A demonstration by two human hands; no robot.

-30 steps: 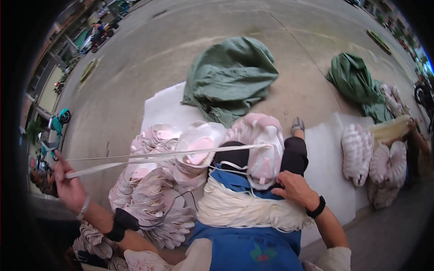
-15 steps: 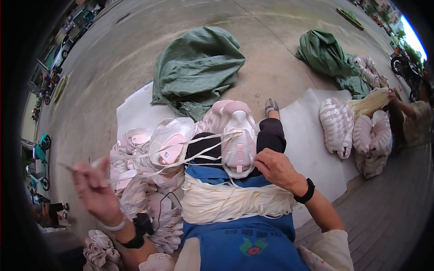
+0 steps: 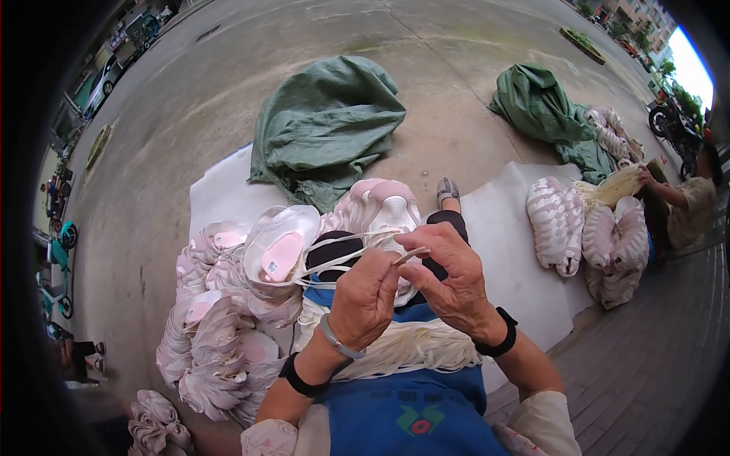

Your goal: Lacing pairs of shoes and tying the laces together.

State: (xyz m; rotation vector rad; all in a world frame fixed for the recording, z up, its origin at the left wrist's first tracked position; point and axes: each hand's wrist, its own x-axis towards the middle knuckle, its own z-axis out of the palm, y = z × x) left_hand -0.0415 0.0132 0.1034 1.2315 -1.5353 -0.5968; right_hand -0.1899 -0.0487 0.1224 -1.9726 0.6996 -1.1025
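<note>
In front of my chest my left hand (image 3: 365,298) and my right hand (image 3: 456,285) have come close together. My left hand pinches a cream shoelace (image 3: 411,255) near its end. Thumb and index finger of my right hand curl around that same lace end. Loose strands of lace run from a pink and white shoe upper (image 3: 392,213), which lies on my lap, partly hidden behind my hands. A thick bundle of cream laces (image 3: 414,351) lies across my waist over a blue apron (image 3: 380,414).
Pink and white shoe uppers (image 3: 220,334) are piled at my left. White sheeting (image 3: 487,213) covers the ground under a green sack (image 3: 327,121). To the right, another person (image 3: 688,197) handles laces beside stacked uppers (image 3: 555,228) and a second green sack (image 3: 536,102).
My left hand has swung in from the far left to meet my right hand, which moved left and up. Both now hold the lace end. The view has shifted slightly.
</note>
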